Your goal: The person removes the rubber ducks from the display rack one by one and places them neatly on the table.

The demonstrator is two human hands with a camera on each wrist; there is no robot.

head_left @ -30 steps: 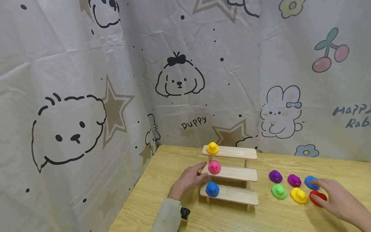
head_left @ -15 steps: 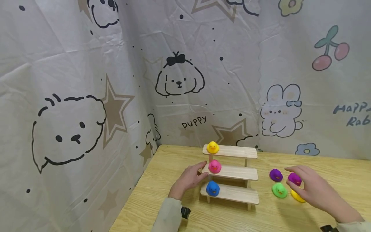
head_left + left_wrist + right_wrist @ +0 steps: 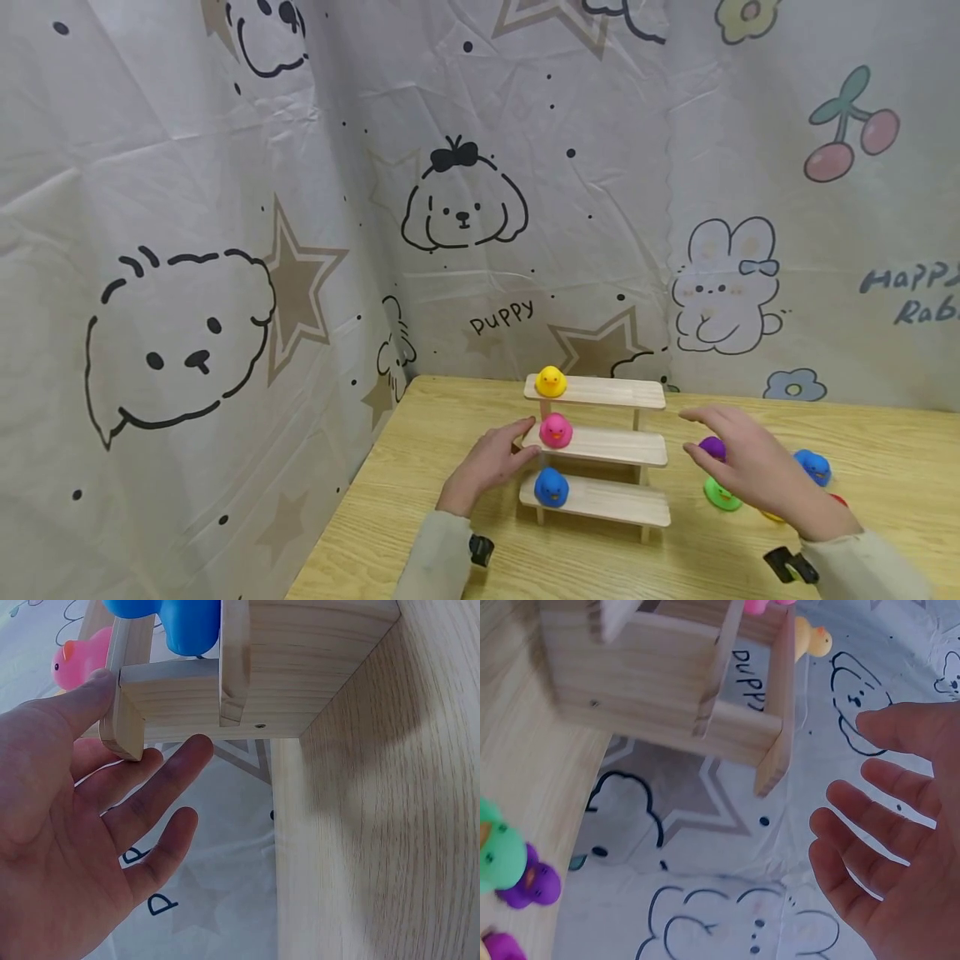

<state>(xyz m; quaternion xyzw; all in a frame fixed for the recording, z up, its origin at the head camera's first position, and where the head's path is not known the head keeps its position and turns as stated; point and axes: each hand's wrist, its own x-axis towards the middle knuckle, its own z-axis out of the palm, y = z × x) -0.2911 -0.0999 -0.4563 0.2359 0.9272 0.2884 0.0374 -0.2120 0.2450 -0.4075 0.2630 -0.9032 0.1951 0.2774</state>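
A three-tier wooden display shelf point(image 3: 607, 447) stands on the table. At its left end sit a yellow rubber duck point(image 3: 551, 382) on top, a pink duck point(image 3: 557, 431) in the middle and a blue duck point(image 3: 552, 487) at the bottom. My left hand point(image 3: 486, 468) holds the left end of the middle tier; in the left wrist view the thumb lies on the board's edge with fingers behind it. My right hand point(image 3: 761, 467) is in the air right of the shelf, fingers apart and nothing in them. Beneath it show a purple duck point(image 3: 712, 448) and a green duck point(image 3: 722, 495).
Another blue duck point(image 3: 813, 467) and part of a red duck point(image 3: 838, 500) lie right of my right hand, on the wooden table point(image 3: 885, 450). A magenta duck point(image 3: 505, 947) shows in the right wrist view. A printed cloth point(image 3: 600, 208) hangs behind the table.
My right hand has moved left from the blue and red ducks, past the other loose ducks, towards the shelf, with nothing in it. The left hand stays at the middle tier.
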